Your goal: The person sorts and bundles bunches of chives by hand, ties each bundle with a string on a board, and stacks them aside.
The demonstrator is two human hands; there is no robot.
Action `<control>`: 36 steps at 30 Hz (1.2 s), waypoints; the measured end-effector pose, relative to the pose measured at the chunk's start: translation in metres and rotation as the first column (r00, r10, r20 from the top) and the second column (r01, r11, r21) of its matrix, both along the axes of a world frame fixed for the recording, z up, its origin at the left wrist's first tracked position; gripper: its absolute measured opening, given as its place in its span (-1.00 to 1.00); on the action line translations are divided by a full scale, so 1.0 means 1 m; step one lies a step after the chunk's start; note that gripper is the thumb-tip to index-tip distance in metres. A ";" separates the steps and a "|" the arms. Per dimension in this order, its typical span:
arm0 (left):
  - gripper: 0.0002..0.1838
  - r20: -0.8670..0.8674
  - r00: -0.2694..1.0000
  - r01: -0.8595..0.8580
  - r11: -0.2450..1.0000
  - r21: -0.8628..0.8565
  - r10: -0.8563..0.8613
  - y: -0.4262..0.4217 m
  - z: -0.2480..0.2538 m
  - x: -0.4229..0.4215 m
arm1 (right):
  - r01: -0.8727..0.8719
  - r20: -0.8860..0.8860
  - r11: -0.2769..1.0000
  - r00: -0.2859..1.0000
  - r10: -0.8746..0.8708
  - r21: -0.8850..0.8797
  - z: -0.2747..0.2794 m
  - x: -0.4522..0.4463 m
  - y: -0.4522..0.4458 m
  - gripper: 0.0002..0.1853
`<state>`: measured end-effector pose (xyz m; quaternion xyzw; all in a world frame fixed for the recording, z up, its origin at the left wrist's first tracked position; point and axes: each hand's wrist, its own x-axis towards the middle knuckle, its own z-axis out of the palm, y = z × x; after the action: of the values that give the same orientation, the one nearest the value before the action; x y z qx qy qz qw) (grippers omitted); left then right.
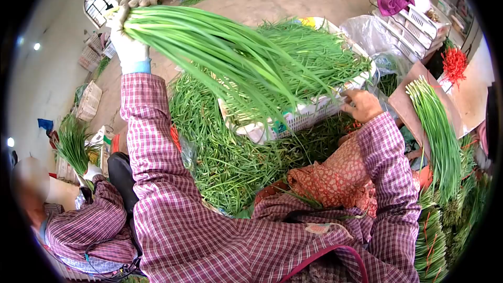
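Note:
My left hand [128, 34], in a white glove, is raised at the upper left and closed around the pale stem ends of a large bunch of garlic chives [209, 36]. The green leaves stretch rightward and droop over a white plastic crate [314, 111] heaped with more chives [319, 55]. Bare and loosely curled, my right hand [364, 106] is beside the crate's near right corner, thumb and forefinger slightly apart. Whether it touches the rim is unclear. Right of it, a neat bunch of chives [437, 131] lies on a tilted board [406, 91].
Loose chive leaves [209, 157] pile around the crate. Red ties [455, 65] hang at the right, above tied bundles [432, 241]. Stacked white baskets [414, 31] stand at the upper right. A co-worker in a striped sleeve [94, 217] holds chives [73, 141] at the left.

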<state>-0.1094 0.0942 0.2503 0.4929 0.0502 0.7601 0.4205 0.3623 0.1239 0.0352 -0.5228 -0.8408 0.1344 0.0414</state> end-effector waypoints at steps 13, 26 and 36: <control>-0.74 -0.705 -0.117 -0.284 0.657 0.699 0.700 -0.017 -0.081 0.203 | -0.061 -0.490 0.965 0.852 0.184 0.256 0.033 -0.021 -0.022 -0.68; -0.45 -0.904 -0.261 0.126 0.940 0.315 0.338 -0.102 -0.288 0.335 | -0.038 -0.499 0.994 0.862 0.086 0.105 0.009 0.008 -0.054 -0.75; -0.49 -0.918 -0.216 0.110 0.942 0.317 0.334 -0.101 -0.294 0.336 | -0.094 -0.563 0.995 0.821 0.094 0.029 0.007 -0.023 -0.048 -0.80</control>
<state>0.2269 -0.0068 -0.0437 0.9445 0.2927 0.1274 0.0771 0.3394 0.0762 0.0426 -0.4180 -0.8158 0.2846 0.2808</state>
